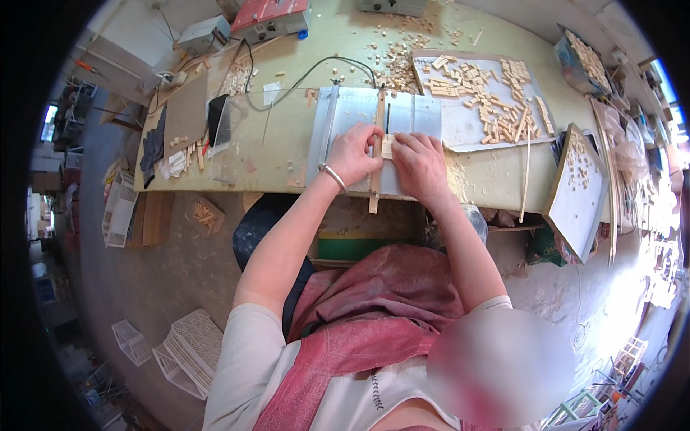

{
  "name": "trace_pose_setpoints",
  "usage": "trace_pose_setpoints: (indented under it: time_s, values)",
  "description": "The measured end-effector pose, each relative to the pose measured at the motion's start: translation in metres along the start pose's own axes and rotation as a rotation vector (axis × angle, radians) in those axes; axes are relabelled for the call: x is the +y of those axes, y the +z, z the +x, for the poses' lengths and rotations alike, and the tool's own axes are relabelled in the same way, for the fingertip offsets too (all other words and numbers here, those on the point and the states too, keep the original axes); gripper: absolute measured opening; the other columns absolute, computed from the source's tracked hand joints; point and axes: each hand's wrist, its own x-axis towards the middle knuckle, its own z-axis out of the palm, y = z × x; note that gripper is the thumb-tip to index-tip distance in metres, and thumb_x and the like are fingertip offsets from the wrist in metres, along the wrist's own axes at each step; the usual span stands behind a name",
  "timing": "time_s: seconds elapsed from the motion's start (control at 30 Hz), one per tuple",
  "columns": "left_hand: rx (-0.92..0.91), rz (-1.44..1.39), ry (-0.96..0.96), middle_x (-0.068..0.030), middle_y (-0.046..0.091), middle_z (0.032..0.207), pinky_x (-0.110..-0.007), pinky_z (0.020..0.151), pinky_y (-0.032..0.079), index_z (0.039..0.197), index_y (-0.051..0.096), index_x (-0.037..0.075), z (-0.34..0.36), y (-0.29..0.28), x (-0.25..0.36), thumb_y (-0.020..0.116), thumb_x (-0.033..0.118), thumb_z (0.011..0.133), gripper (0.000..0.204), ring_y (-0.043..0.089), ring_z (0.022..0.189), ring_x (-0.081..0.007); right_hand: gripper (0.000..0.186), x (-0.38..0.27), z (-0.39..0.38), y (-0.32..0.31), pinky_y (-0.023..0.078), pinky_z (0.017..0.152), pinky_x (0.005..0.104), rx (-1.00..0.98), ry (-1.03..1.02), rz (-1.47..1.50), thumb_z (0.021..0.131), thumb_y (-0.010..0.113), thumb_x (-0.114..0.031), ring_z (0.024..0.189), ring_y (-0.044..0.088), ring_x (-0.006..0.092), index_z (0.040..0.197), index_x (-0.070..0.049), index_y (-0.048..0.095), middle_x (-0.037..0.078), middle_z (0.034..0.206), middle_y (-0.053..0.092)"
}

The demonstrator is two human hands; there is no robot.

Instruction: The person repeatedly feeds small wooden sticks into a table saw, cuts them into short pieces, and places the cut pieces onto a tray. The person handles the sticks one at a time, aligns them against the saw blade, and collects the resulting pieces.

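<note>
My left hand (352,152), with a silver bangle on the wrist, presses on a long thin wooden strip (376,169) that lies across a metal saw table (345,115) on the workbench. My right hand (419,161) rests just right of the strip, fingertips pinching a small pale wooden block (387,146) against it. A narrow dark slot in the metal plate runs just beyond the block. Both forearms reach forward from the lower edge.
A board (467,122) to the right carries several small cut wooden blocks. A tilted tray (578,194) with more pieces leans at the bench's right end. A black phone (218,118), cable, gloves and a red machine (269,16) sit left and behind. White plastic crates (190,348) lie on the floor.
</note>
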Motion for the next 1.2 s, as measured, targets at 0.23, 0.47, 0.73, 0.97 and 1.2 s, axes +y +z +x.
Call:
trace_pose_setpoints:
  time_s: [0.23, 0.47, 0.73, 0.97, 1.2]
  values:
    - [0.016, 0.005, 0.000, -0.0083, 0.067, 0.095, -0.039, 0.075, 0.059, 0.110, 0.071, 0.009, 0.017, -0.001, -0.003, 0.080, 0.017, 0.074, 0.038, 0.068, 0.077, -0.0250, 0.022, 0.011, 0.013, 0.004, 0.047, 0.103, 0.0445, 0.013, 0.004, 0.023, 0.089, 0.072, -0.009, 0.119, 0.065, 0.0276, 0.111, -0.007, 0.072, 0.007, 0.126, 0.072]
    - [-0.013, 0.017, 0.015, -0.0056, 0.061, 0.094, -0.032, 0.073, 0.057, 0.118, 0.070, 0.007, 0.031, -0.002, -0.008, 0.081, 0.013, 0.075, 0.045, 0.060, 0.076, -0.0173, 0.022, 0.019, 0.022, 0.004, 0.047, 0.105, 0.0457, -0.047, 0.049, 0.045, 0.089, 0.075, -0.007, 0.120, 0.066, 0.0298, 0.111, -0.008, 0.073, 0.007, 0.130, 0.073]
    - [-0.106, 0.194, 0.007, -0.0083, 0.063, 0.102, -0.038, 0.082, 0.058, 0.114, 0.067, 0.009, 0.030, -0.011, 0.001, 0.084, 0.021, 0.073, 0.046, 0.065, 0.088, -0.0248, 0.024, 0.028, 0.032, 0.001, 0.049, 0.104, 0.0442, -0.113, 0.038, 0.040, 0.087, 0.077, -0.011, 0.119, 0.065, 0.0290, 0.111, -0.008, 0.074, 0.005, 0.130, 0.073]
    - [-0.273, 0.293, 0.076, -0.0107, 0.063, 0.113, -0.042, 0.094, 0.056, 0.113, 0.068, 0.015, -0.017, -0.022, 0.019, 0.088, 0.030, 0.072, 0.048, 0.067, 0.106, -0.0310, 0.011, 0.010, 0.012, -0.005, 0.051, 0.096, 0.0434, -0.026, -0.011, 0.015, 0.090, 0.071, -0.012, 0.114, 0.067, 0.0261, 0.100, -0.008, 0.075, 0.004, 0.120, 0.075]
    - [-0.274, -0.023, -0.082, -0.0070, 0.067, 0.107, -0.042, 0.093, 0.055, 0.109, 0.070, 0.015, -0.028, -0.023, 0.003, 0.085, 0.029, 0.077, 0.038, 0.069, 0.098, -0.0268, 0.018, -0.021, -0.018, -0.020, 0.050, 0.098, 0.0430, -0.031, -0.035, 0.032, 0.091, 0.072, -0.013, 0.115, 0.067, 0.0263, 0.108, -0.007, 0.074, 0.005, 0.121, 0.074]
